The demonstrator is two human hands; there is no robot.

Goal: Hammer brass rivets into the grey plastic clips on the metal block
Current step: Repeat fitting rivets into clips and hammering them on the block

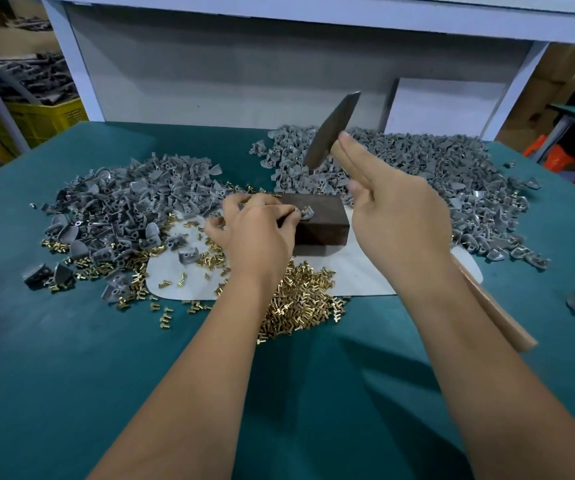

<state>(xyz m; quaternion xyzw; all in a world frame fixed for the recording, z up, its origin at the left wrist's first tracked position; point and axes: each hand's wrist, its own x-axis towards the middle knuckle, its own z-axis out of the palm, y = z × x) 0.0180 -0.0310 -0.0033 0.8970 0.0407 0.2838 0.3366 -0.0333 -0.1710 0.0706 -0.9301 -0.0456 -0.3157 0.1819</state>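
Right hand grips hammer raised above-right of clip | left hand pinches clip on metal block.

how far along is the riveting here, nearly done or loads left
Cannot tell what is finished: the two grey clip heaps, left and right, may be done or waiting. In hand: the left hand pinches a clip on the metal block, and the right hand holds the hammer raised above it. Left: a big pile of brass rivets lies loose, so probably plenty.
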